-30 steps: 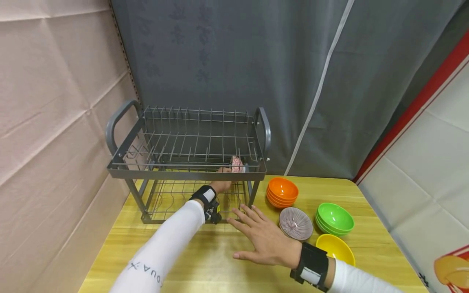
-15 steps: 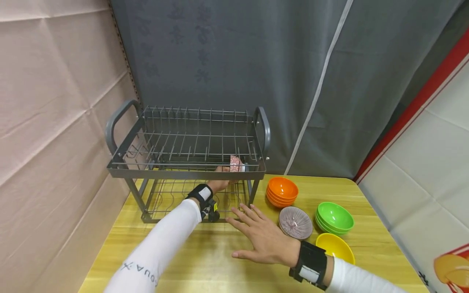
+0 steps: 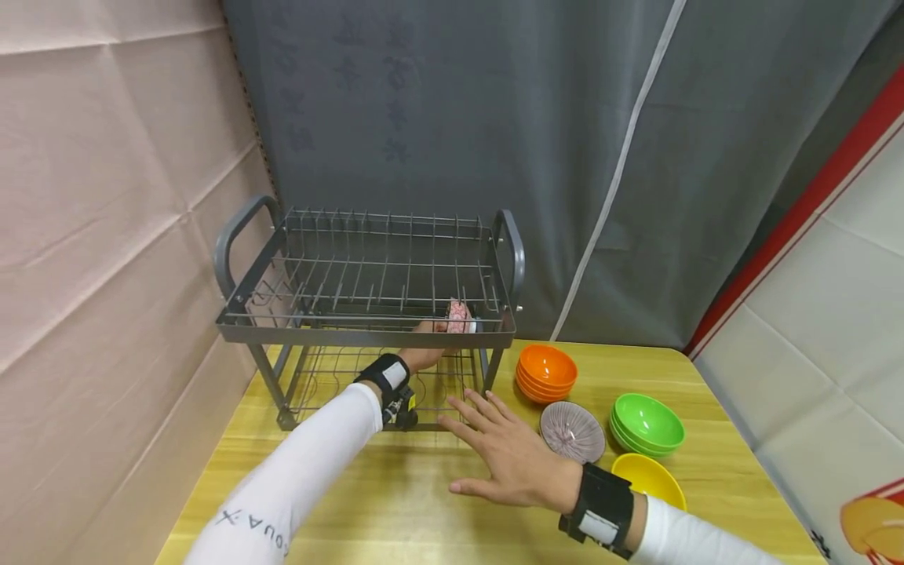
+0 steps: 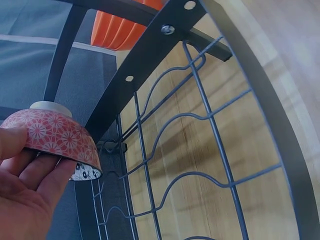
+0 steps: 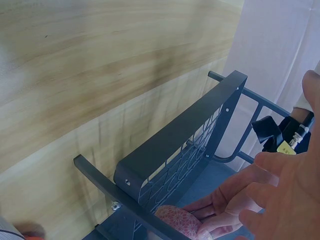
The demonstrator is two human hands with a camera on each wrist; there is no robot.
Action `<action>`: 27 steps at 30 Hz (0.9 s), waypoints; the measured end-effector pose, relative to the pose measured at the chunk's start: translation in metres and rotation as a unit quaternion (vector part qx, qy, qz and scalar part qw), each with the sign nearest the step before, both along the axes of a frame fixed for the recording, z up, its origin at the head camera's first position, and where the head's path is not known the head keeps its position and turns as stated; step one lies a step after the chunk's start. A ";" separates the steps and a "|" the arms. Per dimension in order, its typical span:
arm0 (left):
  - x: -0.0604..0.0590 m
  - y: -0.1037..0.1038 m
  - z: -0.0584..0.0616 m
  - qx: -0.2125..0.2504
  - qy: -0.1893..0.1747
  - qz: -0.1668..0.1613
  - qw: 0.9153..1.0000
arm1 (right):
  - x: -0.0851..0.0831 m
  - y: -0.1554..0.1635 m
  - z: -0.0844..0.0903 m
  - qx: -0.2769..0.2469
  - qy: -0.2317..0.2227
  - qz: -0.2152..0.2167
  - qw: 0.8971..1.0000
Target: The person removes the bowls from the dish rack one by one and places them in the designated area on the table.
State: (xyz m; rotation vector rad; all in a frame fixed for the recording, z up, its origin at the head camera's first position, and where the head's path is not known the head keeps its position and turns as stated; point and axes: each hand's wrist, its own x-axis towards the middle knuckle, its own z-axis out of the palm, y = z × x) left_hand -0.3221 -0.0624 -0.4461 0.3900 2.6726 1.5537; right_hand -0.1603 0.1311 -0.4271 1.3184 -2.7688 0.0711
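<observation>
Head view showed a red bowl (image 3: pixel 457 316) tipped on its side inside the rack's (image 3: pixel 367 336) lower tier, at its right end, fingers of the left hand (image 3: pixel 424 355) curled around it. Her right hand (image 3: pixel 504 459) hovered flat and spread above the table (image 3: pixel 395 502), holding nothing. Orange bowls (image 3: pixel 545 372), a grey bowl (image 3: pixel 572 431), green bowls (image 3: pixel 647 424) and 1 yellow bowl (image 3: pixel 648 480) sat right of the rack.
</observation>
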 end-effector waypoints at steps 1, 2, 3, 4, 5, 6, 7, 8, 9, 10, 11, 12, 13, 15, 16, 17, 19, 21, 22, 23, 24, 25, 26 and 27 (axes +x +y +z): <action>0.000 0.000 0.001 -0.008 0.005 -0.001 1.000 | 0.000 0.000 0.000 0.001 0.000 -0.001 1.000; 0.000 0.000 0.001 -0.016 0.010 -0.002 1.000 | -0.001 0.000 0.000 0.001 0.001 0.000 1.000; 0.001 0.000 0.003 -0.031 0.018 0.001 0.999 | -0.001 0.000 0.001 0.000 0.002 0.000 1.000; 0.001 0.000 0.003 -0.041 0.022 0.003 0.999 | -0.002 0.001 0.001 0.001 0.004 0.000 1.000; 0.003 0.000 0.005 -0.054 0.024 0.004 0.998 | -0.002 0.001 0.001 0.001 0.005 0.000 1.000; 0.003 -0.001 0.005 -0.060 0.026 0.007 0.998 | -0.003 0.001 0.001 0.000 0.006 0.001 1.000; 0.002 -0.002 0.006 -0.071 0.029 0.006 0.997 | -0.003 0.001 0.001 -0.001 0.007 0.001 1.000; 0.002 -0.002 0.006 -0.063 0.024 -0.002 0.998 | -0.004 0.001 0.001 -0.002 0.010 0.002 1.000; 0.003 -0.004 0.007 -0.078 0.031 -0.014 0.996 | -0.004 0.001 0.001 -0.003 0.012 0.003 1.000; 0.003 -0.005 0.008 -0.096 0.048 -0.029 0.994 | -0.005 0.001 0.001 -0.003 0.014 0.003 1.000; 0.004 -0.007 0.008 -0.099 0.055 -0.042 0.993 | -0.005 0.001 0.001 -0.005 0.015 0.004 1.000; 0.005 -0.008 0.009 -0.121 0.078 -0.061 0.988 | -0.006 0.001 0.002 -0.007 0.018 0.005 1.000; 0.006 -0.010 0.009 -0.123 0.088 -0.077 0.985 | -0.006 0.001 0.002 -0.008 0.019 0.006 1.000; 0.010 -0.014 0.009 -0.116 0.093 -0.092 0.985 | -0.007 0.001 0.003 -0.010 0.019 0.007 1.000; 0.013 -0.016 0.010 -0.106 0.089 -0.092 0.986 | -0.008 0.000 0.003 -0.011 0.018 0.007 1.000; 0.015 -0.017 0.009 -0.088 0.073 -0.088 0.990 | -0.009 0.000 0.004 -0.013 0.017 0.009 1.000; 0.021 -0.021 0.010 -0.066 0.045 -0.076 0.994 | -0.010 0.000 0.005 -0.012 0.017 0.012 1.000; 0.026 -0.023 0.011 -0.085 0.048 -0.064 0.993 | -0.012 -0.001 0.006 -0.014 0.021 0.016 1.000; 0.028 -0.024 0.011 -0.100 0.048 -0.055 0.992 | -0.013 -0.002 0.007 -0.016 0.024 0.016 0.999; 0.030 -0.025 0.011 -0.112 0.048 -0.048 0.991 | -0.014 -0.003 0.007 -0.017 0.026 0.017 0.999; 0.032 -0.026 0.012 -0.124 0.049 -0.040 0.990 | -0.015 -0.003 0.008 -0.019 0.028 0.016 0.999; 0.034 -0.027 0.012 -0.129 0.048 -0.032 0.990 | -0.015 -0.004 0.009 -0.023 0.027 0.015 0.999; 0.036 -0.028 0.012 -0.134 0.050 -0.026 0.989 | -0.016 -0.005 0.010 -0.024 0.030 0.015 0.999; 0.038 -0.030 0.011 -0.134 0.049 -0.019 0.990 | -0.017 -0.005 0.011 -0.024 0.031 0.015 0.999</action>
